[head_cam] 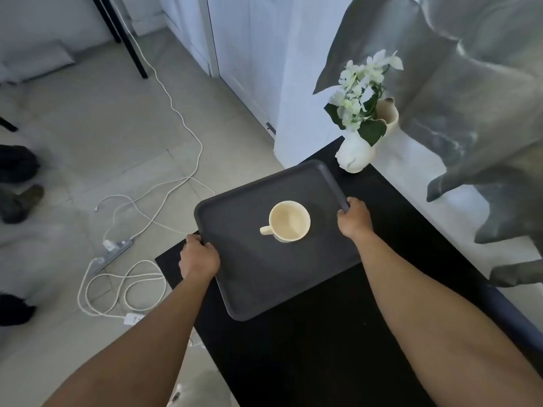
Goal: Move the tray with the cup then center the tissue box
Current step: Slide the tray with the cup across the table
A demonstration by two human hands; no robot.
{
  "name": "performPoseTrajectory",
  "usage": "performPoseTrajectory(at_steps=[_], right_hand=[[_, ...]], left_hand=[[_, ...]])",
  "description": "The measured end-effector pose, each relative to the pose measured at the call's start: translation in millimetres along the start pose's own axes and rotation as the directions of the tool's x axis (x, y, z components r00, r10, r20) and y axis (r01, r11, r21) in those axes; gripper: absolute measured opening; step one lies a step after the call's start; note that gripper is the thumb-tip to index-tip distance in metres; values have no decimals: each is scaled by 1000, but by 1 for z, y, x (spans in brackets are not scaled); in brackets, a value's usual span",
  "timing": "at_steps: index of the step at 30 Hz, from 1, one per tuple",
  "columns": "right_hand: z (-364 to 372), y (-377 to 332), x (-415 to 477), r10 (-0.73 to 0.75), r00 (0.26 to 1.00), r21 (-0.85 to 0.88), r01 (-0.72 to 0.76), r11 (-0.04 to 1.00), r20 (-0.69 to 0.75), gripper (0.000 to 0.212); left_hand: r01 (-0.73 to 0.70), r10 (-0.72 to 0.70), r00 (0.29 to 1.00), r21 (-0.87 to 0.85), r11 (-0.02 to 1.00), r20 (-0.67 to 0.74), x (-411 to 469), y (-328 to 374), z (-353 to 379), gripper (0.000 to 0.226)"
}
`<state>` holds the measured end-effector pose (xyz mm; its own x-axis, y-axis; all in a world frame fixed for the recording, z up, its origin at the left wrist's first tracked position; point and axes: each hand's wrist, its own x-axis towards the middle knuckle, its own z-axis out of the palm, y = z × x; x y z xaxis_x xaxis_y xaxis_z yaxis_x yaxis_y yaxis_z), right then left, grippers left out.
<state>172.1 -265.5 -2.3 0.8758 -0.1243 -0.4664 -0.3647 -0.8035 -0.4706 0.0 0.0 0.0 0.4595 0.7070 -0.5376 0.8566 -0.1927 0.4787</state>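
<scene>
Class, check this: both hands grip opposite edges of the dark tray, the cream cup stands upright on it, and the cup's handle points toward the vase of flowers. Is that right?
One detail is wrong. In the head view the cup has its handle pointing toward the left hand, away from the vase. Both hands, including the right hand, do grip the tray, and the cup stands upright.

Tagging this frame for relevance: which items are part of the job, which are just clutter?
Job: tray, cup, left hand, right hand, both gripping the tray. Tissue box not in view.

Clutter: flower vase, white cables, power strip.
</scene>
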Motion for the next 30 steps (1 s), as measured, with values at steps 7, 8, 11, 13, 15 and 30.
performPoseTrajectory(at_steps=[7,8,11,13,15,30], right_hand=[[-5,7,4,120,992,-52,-123,991,-49,45],[-7,9,1,131,990,-48,-133,990,-45,42],[-13,18,-10,166,986,-44,-167,985,-21,35],[-18,23,-16,201,979,-33,-202,979,-21,34],[-27,30,-24,227,973,-3,-228,974,-42,35],[-88,114,-86,406,910,207,-384,900,-78,21]], left_hand=[[93,-94,995,-36,995,-28,10,1,1,32],[89,-91,995,-36,995,-34,10,0,0,32],[78,-79,996,-32,996,-36,10,-1,0,31],[61,-62,998,-22,998,-28,7,2,0,30],[31,-31,999,-20,999,-19,5,8,2,29],[-349,339,932,69,934,129,-19,94,34,28]])
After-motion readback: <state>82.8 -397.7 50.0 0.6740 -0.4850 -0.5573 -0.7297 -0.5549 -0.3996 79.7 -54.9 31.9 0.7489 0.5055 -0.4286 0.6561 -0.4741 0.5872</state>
